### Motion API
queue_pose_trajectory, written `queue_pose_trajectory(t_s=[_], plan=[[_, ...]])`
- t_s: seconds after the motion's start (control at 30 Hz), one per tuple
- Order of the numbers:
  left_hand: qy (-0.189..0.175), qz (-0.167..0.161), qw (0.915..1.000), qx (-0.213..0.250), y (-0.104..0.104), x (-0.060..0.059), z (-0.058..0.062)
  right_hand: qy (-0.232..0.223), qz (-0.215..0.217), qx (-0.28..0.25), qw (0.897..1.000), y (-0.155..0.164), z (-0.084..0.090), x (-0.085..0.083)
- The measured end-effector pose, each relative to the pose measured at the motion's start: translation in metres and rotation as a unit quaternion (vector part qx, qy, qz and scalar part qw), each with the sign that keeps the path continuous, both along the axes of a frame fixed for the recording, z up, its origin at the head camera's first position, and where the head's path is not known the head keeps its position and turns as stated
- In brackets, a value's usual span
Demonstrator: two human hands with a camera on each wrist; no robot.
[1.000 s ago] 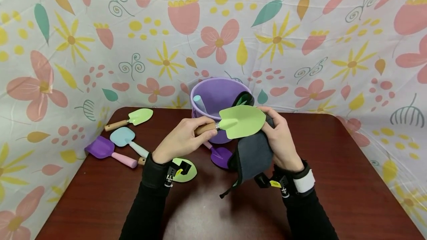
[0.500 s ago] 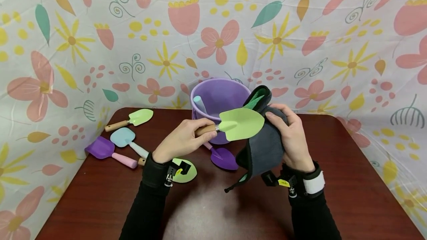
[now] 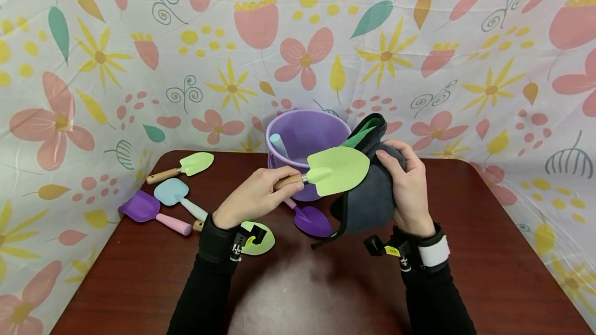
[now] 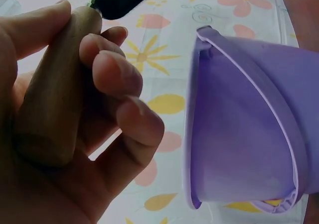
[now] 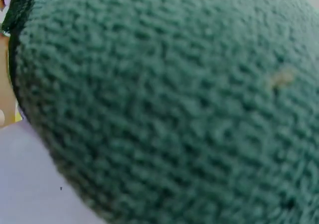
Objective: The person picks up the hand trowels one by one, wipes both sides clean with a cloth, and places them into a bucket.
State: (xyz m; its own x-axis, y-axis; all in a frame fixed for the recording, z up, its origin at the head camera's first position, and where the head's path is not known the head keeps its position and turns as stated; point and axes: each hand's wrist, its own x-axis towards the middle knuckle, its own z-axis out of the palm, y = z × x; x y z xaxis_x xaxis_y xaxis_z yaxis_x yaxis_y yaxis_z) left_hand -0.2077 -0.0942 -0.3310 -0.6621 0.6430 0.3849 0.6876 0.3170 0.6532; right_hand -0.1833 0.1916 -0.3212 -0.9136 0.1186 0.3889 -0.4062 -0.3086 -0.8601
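My left hand (image 3: 256,193) grips a light green hand trowel (image 3: 338,170) by its wooden handle, the blade pointing right. In the left wrist view, fingers and thumb curl round that handle (image 4: 55,94). With thumb and fingers, my right hand (image 3: 412,190) holds a limp cleaning cloth (image 3: 370,203), dark grey on one side and green on the other, with black edging. The cloth hangs behind the blade's right end, partly hidden by it. Filling most of the right wrist view is the cloth's green nubby side (image 5: 164,104).
A purple bucket (image 3: 314,125) stands behind the trowel, a light blue handle (image 3: 278,145) inside it. A purple trowel (image 3: 313,222) lies before it. To the left lie a green trowel (image 3: 196,163), a blue one (image 3: 171,190), a purple scoop (image 3: 141,206) and another green trowel (image 3: 261,239).
My right hand has shifted right and a little up with the cloth, whose green fold now stands higher beside the bucket. The left hand and trowel have barely moved.
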Motion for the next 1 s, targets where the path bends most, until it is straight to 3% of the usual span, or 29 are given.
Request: queue_pose_trajectory(t_s=[0.37,0.63,0.8,1.0], plan=[[0.008,-0.065,0.9978,0.013,0.015,0.006,0.003,0.025,0.095,0.015,0.995,-0.013,-0.003,0.001],[0.008,-0.057,0.9983,-0.01,0.022,0.009,0.002,0.04,0.172,0.016,0.984,-0.023,0.001,0.007],[-0.006,-0.051,0.9985,-0.02,0.02,0.004,-0.002,0.003,0.213,-0.008,0.977,-0.022,-0.003,0.003],[-0.047,-0.054,0.9974,-0.005,0.015,-0.003,-0.009,-0.052,0.216,-0.047,0.974,-0.012,-0.009,0.001]])
